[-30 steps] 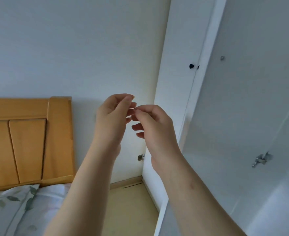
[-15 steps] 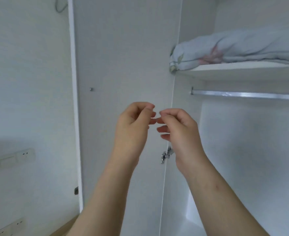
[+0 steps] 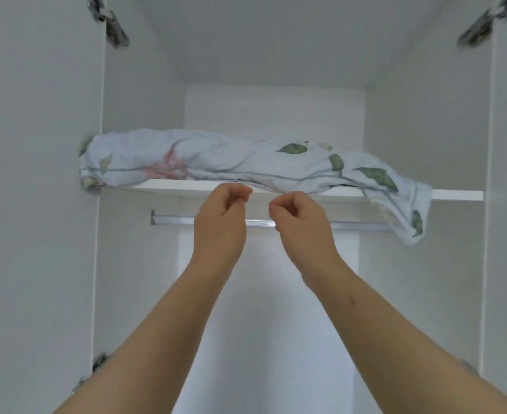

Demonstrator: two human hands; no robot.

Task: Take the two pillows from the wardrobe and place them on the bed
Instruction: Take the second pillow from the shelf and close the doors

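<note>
A pale pillow [image 3: 204,158] with a leaf and pink flower print lies along the upper shelf [image 3: 455,195] of the open white wardrobe, one corner hanging over the shelf edge at the right. Whether a second pillow lies with it I cannot tell. My left hand [image 3: 220,218] and my right hand [image 3: 301,221] are raised just below the shelf edge, side by side and a little apart. Both have their fingers curled in and hold nothing. Neither touches the pillow.
A metal hanging rail [image 3: 168,219] runs under the shelf, behind my hands. The wardrobe's white side walls [image 3: 138,94] stand left and right, with door hinges [image 3: 113,28] at the top corners and lower left.
The view has swung from the bed's headboard and the wall round to the open wardrobe. My hands have stayed raised together and have drawn slightly apart, now under the shelf.
</note>
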